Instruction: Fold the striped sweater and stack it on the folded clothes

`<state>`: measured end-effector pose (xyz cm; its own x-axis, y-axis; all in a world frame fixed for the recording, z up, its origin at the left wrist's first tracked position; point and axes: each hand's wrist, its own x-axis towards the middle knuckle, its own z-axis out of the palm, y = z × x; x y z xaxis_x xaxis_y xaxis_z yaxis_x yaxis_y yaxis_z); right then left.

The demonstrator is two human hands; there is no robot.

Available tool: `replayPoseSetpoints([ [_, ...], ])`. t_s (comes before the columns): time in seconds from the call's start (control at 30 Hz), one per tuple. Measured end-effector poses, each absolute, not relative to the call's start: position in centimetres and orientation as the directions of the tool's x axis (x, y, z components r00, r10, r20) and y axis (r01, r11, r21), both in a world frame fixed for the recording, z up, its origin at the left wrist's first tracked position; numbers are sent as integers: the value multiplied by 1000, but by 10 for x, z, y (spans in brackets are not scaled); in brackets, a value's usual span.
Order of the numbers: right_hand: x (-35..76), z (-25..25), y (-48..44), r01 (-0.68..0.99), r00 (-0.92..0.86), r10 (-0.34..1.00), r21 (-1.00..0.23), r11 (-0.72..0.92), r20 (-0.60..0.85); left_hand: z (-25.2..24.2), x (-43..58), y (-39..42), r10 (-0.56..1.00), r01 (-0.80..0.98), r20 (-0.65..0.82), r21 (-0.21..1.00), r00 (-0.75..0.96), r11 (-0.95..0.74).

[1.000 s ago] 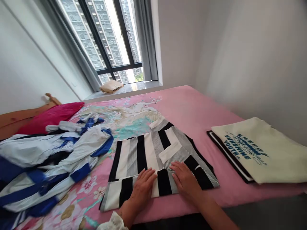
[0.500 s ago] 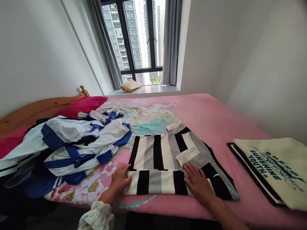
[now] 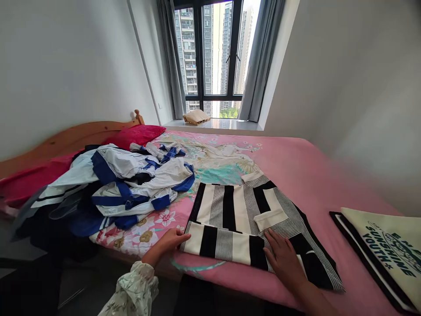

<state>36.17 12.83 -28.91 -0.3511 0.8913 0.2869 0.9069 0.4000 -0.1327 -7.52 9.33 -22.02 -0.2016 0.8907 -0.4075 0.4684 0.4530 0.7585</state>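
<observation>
A black-and-white striped garment (image 3: 243, 215) lies partly folded near the front edge of the pink bed (image 3: 296, 166). My left hand (image 3: 171, 241) rests at the garment's front left corner, its fingers closed on the folded edge. My right hand (image 3: 286, 259) lies flat on the garment's right part, fingers stretched out and pressing the cloth down.
A heap of blue-and-white clothes (image 3: 121, 184) covers the bed's left side, beside a red pillow (image 3: 138, 134) and a wooden headboard (image 3: 75, 136). A folded cream shirt with blue print (image 3: 391, 250) sits at the right on a dark folded item. A window (image 3: 213, 57) is behind the bed.
My left hand slid from the garment's middle out to its front left corner. The right hand stayed flat on the cloth. The view turned left and rose.
</observation>
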Motion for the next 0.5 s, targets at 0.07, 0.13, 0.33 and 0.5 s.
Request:
replayPoseSetpoints([
  [0.07, 361, -290, 128, 906, -353, 887, -127, 403, 297, -224, -74, 81, 894, 431, -401, 783, -200, 448],
  [0.13, 361, -290, 128, 904, -355, 885, -128, 407, 302, -226, -70, 71, 902, 399, -371, 809, -222, 431],
  [0.33, 362, -276, 130, 895, -308, 914, -246, 373, 266, -218, -61, 58, 907, 506, -235, 767, -350, 394],
  [0.5, 350, -248, 130, 829, -246, 907, -411, 380, 342, -200, -43, 62, 956, 719, 103, 683, -273, 132],
])
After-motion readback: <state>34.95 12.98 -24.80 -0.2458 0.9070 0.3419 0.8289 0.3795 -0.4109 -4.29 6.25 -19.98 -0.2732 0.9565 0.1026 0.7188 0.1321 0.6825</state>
